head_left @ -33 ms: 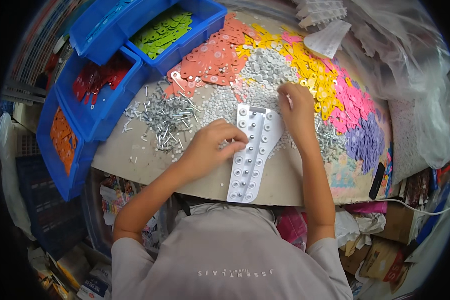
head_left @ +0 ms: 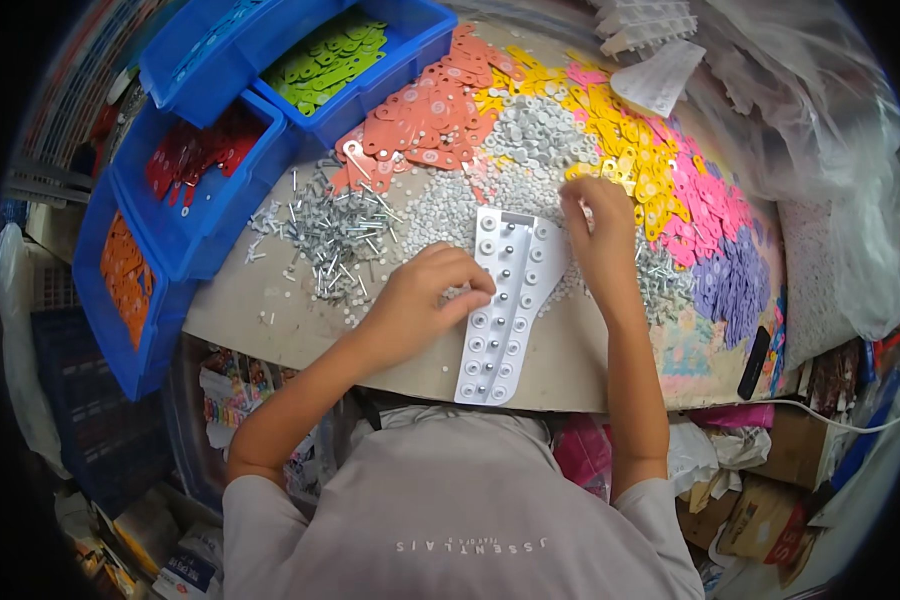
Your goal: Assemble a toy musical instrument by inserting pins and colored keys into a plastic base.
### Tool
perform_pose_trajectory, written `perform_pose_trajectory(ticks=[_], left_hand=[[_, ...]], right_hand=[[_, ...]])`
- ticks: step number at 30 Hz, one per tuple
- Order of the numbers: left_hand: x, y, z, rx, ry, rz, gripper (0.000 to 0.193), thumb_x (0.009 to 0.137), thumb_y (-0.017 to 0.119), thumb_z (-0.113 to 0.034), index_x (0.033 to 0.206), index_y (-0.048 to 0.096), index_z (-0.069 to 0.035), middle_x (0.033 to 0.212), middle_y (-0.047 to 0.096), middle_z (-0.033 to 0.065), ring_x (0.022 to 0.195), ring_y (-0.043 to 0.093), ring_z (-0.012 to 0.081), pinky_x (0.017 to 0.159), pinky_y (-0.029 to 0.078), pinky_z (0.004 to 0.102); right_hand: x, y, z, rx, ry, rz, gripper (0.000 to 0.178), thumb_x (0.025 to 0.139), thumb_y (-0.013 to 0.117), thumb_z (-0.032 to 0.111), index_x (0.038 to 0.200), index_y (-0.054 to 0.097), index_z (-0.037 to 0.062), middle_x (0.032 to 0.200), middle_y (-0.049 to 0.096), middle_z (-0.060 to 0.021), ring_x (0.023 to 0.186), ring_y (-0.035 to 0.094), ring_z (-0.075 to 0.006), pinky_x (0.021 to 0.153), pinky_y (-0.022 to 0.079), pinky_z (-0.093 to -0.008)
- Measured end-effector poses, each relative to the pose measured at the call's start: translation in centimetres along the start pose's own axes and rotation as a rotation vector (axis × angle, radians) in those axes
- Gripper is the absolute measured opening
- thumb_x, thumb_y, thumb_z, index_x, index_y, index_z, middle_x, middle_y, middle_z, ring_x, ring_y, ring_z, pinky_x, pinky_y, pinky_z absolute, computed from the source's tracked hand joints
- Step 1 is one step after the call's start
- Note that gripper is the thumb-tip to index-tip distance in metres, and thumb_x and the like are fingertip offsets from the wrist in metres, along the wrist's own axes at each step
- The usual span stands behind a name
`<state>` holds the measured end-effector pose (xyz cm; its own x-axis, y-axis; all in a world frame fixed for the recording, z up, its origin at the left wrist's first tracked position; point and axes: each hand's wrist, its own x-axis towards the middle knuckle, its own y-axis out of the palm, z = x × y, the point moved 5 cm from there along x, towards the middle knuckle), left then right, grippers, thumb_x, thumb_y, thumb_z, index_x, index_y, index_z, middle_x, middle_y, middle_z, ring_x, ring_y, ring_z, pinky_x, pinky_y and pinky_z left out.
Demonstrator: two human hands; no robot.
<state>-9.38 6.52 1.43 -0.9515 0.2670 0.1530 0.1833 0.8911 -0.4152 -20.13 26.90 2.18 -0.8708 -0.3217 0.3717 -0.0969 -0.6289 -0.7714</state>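
A long white plastic jig [head_left: 532, 290] lies near the table's front edge, with round white caps in two outer rows and metal pins along the central channel. My left hand [head_left: 425, 300] reaches its left side, thumb and fingertips drawn together over the rim beside the middle pins. What those fingertips hold, if anything, is hidden. Right of the jig's upper end, my right hand [head_left: 602, 220] hangs with curled fingers close to the small white caps [head_left: 535, 135]. Something pale shows between its thumb and fingers, too small to name.
Metal rivets [head_left: 345, 235] lie in a heap on the left. Coral tabs [head_left: 420, 125], yellow tabs [head_left: 625, 140], pink tabs [head_left: 710, 205] and purple tabs [head_left: 735, 285] spread along the far side and right. Blue bins [head_left: 195, 235] stand at left; a clear plastic bag [head_left: 840, 200] is at right.
My right hand has shifted very slightly right and toward me. The left hand stays at the jig's side.
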Motion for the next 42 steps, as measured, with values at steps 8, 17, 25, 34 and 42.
perform_pose_trajectory(ticks=[8,17,25,34,42], left_hand=[[-2.8,2.3,0.5,0.018,-0.036,0.019,0.008,0.085,0.076,-0.01,0.092,0.073,-0.006,0.089,0.067,0.0052,0.09,0.064,0.0245,0.078,0.051,0.0363],[-3.1,2.8,1.3,-0.062,-0.291,-0.014,0.012,0.083,0.078,-0.008,0.093,0.072,-0.005,0.086,0.065,0.0071,0.079,0.063,0.026,0.071,0.051,0.0357],[-2.7,2.1,-0.6,0.306,0.3,-0.115,0.013,0.083,0.078,-0.012,0.091,0.073,-0.003,0.08,0.064,0.0073,0.072,0.06,0.0276,0.064,0.045,0.0397],[12.1,-0.7,4.0,0.379,0.313,-0.285,0.013,0.088,0.072,-0.011,0.099,0.074,-0.007,0.094,0.067,0.0081,0.094,0.064,0.0287,0.083,0.052,0.0417],[15.3,1.4,6.9,0.494,0.351,-0.127,0.012,0.084,0.073,-0.008,0.096,0.072,-0.007,0.095,0.065,0.0061,0.094,0.062,0.0277,0.084,0.051,0.0406]], right_hand=[[-9.0,-2.3,5.6,0.339,0.131,0.377,0.008,0.086,0.071,0.0,0.094,0.068,0.0002,0.095,0.067,-0.0098,0.098,0.06,-0.0281,0.09,0.046,-0.039],[-11.2,-0.4,5.1,0.326,0.272,0.314,0.011,0.085,0.072,0.0,0.094,0.067,-0.001,0.091,0.065,-0.0113,0.092,0.06,-0.0283,0.082,0.049,-0.0364],[-13.6,0.8,4.6,0.216,0.014,0.014,0.014,0.082,0.075,-0.002,0.093,0.067,0.0003,0.089,0.063,-0.0115,0.087,0.06,-0.03,0.078,0.048,-0.0387],[-6.6,-1.8,4.4,0.106,0.045,-0.107,0.009,0.088,0.07,0.001,0.096,0.068,-0.0007,0.088,0.066,-0.0132,0.087,0.061,-0.0303,0.08,0.048,-0.0399],[1.6,2.4,-1.9,-0.018,0.029,-0.012,0.012,0.089,0.068,0.009,0.1,0.072,0.0064,0.088,0.067,-0.0138,0.09,0.061,-0.0334,0.083,0.047,-0.0451]])
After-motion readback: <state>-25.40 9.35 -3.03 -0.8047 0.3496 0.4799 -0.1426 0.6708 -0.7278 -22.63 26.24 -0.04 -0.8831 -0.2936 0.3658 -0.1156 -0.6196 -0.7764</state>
